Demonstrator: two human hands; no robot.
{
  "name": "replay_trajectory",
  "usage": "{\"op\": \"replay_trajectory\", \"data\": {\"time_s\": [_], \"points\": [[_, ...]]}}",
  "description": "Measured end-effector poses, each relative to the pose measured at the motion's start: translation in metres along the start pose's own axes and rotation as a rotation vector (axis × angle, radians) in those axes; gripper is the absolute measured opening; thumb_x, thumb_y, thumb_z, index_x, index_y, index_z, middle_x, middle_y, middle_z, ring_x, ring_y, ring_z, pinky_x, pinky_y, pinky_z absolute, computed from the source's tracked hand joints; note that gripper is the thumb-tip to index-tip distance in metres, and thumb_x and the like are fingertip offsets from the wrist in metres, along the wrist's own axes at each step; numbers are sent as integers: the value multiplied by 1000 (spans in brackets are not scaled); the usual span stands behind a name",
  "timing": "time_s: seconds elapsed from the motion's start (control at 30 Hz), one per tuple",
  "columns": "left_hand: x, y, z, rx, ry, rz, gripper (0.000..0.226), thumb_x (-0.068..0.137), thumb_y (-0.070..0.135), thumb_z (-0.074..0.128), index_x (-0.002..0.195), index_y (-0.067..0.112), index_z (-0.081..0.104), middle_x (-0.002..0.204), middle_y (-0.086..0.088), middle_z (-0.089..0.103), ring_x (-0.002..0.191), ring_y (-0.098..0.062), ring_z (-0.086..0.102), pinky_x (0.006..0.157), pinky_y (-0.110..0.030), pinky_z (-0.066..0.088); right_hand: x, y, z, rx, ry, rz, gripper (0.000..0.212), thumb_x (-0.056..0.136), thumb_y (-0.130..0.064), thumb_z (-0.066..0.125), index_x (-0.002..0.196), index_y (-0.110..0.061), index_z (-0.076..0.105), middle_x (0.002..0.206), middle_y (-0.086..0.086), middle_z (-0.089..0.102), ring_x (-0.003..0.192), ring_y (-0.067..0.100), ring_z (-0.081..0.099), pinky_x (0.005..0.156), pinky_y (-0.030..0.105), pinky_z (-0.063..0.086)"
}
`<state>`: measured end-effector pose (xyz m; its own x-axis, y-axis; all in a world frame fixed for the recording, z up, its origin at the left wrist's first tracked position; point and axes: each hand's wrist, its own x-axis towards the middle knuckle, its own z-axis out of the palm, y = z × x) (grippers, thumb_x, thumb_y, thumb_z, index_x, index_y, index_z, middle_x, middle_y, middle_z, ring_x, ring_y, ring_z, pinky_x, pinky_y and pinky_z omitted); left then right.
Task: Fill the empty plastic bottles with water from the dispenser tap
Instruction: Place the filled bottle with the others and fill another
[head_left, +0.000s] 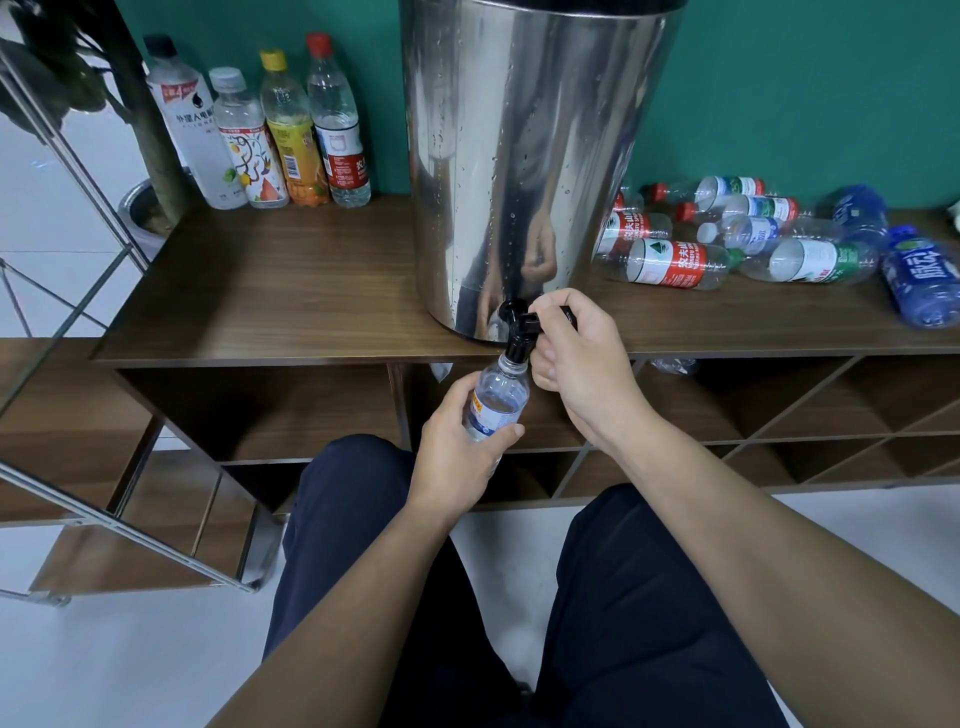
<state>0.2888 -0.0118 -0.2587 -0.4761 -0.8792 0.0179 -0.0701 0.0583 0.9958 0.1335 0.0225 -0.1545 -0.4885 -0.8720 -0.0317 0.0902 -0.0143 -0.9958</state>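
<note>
Bright even light, glare on the steel dispenser (524, 156), wide-angle bending at edges.

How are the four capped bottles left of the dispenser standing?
Upright. The four capped bottles stand in a row on the shelf.

Bare forearms, no sleeves in view; dark navy trousers (639, 613) on both legs

The red-labelled lying bottle (670, 263) reads "农夫山". The blue bottle (922, 278) at the far right of the desk (291, 291) carries large white characters, seemingly "脉动". Print on the standing bottles is too small to read.
</note>
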Motion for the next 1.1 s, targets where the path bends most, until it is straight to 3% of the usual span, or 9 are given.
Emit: {"op": "replay_trajectory", "data": {"time_s": [1.1], "points": [[0, 1, 0, -6, -21, -9, 62, 90, 11, 92, 143, 30, 65, 126, 12, 78, 119, -10, 74, 111, -39, 59, -1, 1, 0, 7, -2, -4, 15, 115, -24, 56, 104, -14, 61, 61, -2, 31, 56, 17, 25, 50, 30, 24]]}}
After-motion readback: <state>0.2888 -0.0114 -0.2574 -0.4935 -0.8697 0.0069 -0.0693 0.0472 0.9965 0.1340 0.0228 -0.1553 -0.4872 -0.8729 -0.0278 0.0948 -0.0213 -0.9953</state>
